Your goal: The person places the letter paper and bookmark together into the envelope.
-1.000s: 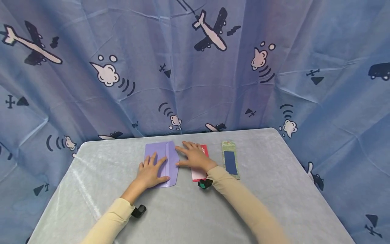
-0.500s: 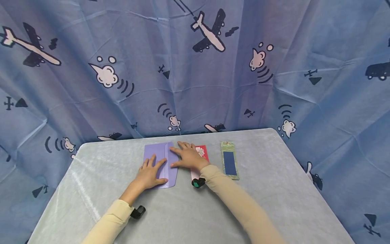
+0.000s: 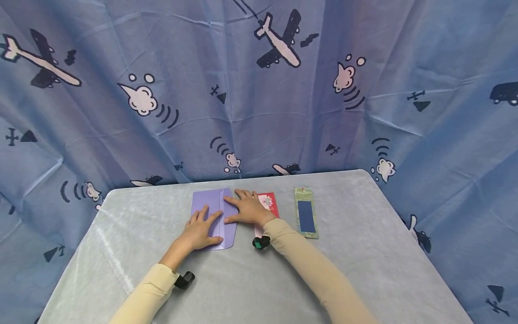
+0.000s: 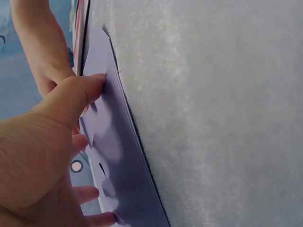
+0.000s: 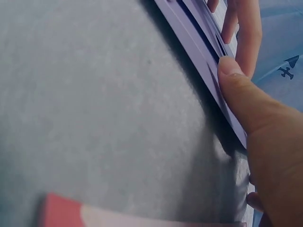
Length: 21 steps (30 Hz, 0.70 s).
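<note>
"Right grip (image 3: 251,209): is it clamped on anything, from where you stand?"

"Doesn't look it. Thumb and forefinger stand well apart, their tips over the flap (image 3: 229,235) of the purple envelope (image 3: 205,197). By the thumb, the paper layers gape a little."

"And the left grip (image 3: 197,232)?"

"Spread too, fingers fanned over the envelope's body, thumb out toward the near end. How hard it presses, I can't tell."

"Which way does the envelope lie?"

"On the surface (image 3: 364,270), in front of the person and somewhat left. Its long axis runs from near to far, and the crease (image 3: 222,228) runs the same way. The flap sits along the right-hand long side."

"So the right grip is the nearer one to it."

"Yes, and it comes crosswise, reaching left over that long edge. I'd say any move of the flap turns on that: right grip across the crease, left grip on the body."

"What's that by the right wrist?"

"Some red-and-pink card (image 3: 273,206), just beside the envelope and partly hidden; whether the wrist touches it, I can't make out. Farther right lies a green-bordered blue piece (image 3: 306,216), apart from both grips."
</note>
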Each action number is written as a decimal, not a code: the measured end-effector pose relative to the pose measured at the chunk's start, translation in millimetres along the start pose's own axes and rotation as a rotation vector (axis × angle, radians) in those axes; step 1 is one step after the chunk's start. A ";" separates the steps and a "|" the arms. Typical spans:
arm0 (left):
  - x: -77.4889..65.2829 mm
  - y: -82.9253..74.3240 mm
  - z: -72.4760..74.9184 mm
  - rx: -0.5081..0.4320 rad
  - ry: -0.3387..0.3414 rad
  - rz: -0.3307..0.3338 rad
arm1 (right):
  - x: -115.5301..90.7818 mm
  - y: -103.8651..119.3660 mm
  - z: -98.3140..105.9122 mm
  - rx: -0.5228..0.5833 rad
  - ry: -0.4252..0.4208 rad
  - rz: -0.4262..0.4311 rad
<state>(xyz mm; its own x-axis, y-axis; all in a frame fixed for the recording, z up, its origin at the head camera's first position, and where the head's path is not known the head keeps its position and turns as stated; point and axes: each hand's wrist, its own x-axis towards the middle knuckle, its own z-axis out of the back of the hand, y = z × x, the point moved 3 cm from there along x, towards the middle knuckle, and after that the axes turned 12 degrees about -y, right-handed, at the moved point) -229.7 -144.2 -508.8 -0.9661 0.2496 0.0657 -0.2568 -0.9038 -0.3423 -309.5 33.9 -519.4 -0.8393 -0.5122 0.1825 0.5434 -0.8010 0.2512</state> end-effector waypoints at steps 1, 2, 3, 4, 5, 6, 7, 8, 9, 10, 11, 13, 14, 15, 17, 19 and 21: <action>0.1 -0.4 -0.1 0.001 0.000 -0.003 | 0.1 0.0 -0.5 -0.002 0.003 -0.004; 0.3 -0.7 -0.2 0.000 0.003 -0.001 | 0.2 -0.1 -1.2 -0.005 0.006 -0.006; 0.2 -1.2 -0.1 0.002 0.000 -0.005 | 0.3 -0.2 -1.8 -0.008 0.008 -0.008; 0.4 -1.5 -0.1 0.004 0.001 -0.005 | 0.4 -0.2 -2.4 -0.011 0.011 -0.010; 0.4 -1.9 0.2 0.005 0.002 -0.005 | 0.6 -0.1 -3.0 -0.014 0.013 -0.010; 0.4 -2.2 0.3 0.008 0.002 -0.005 | 0.8 -0.1 -3.6 -0.017 0.014 -0.010; 0.4 -2.5 0.6 0.009 0.000 -0.007 | 0.9 0.0 -4.0 -0.022 0.015 -0.010; 0.4 -2.7 0.8 0.009 -0.001 -0.006 | 1.0 0.1 -4.2 -0.026 0.012 -0.007; 0.4 -2.8 1.0 0.009 -0.001 -0.006 | 1.1 0.2 -4.4 -0.027 0.010 -0.006; 0.3 -2.9 1.2 0.008 0.001 -0.003 | 1.1 0.3 -4.5 -0.029 0.008 -0.004; 0.1 -2.8 1.4 0.006 0.002 -0.001 | 1.1 0.4 -4.4 -0.030 0.005 -0.002; 0.1 -2.8 1.6 0.006 0.005 0.001 | 0.8 0.5 -4.4 -0.027 0.000 0.001; 0.1 -2.7 1.7 0.005 0.007 0.003 | 0.7 0.4 -4.6 -0.026 0.002 0.000; 0.2 -2.6 1.9 0.005 0.008 0.004 | 0.7 0.4 -4.5 -0.027 0.000 0.001; 0.5 -2.6 2.1 0.007 0.009 0.006 | 0.7 0.2 -4.6 -0.028 -0.005 0.003; 1.0 -2.0 1.8 0.012 0.012 0.010 | 0.8 0.1 -4.5 -0.032 -0.010 0.006; 1.7 -1.8 1.4 0.023 0.010 0.012 | 1.2 0.0 -4.6 -0.037 -0.014 0.008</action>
<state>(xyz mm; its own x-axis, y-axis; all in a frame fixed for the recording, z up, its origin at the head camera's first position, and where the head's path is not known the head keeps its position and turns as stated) -230.9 -142.6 -506.8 -0.9690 0.2416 0.0526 -0.2454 -0.9144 -0.3218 -310.6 31.9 -523.6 -0.8346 -0.5144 0.1972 0.5487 -0.8081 0.2144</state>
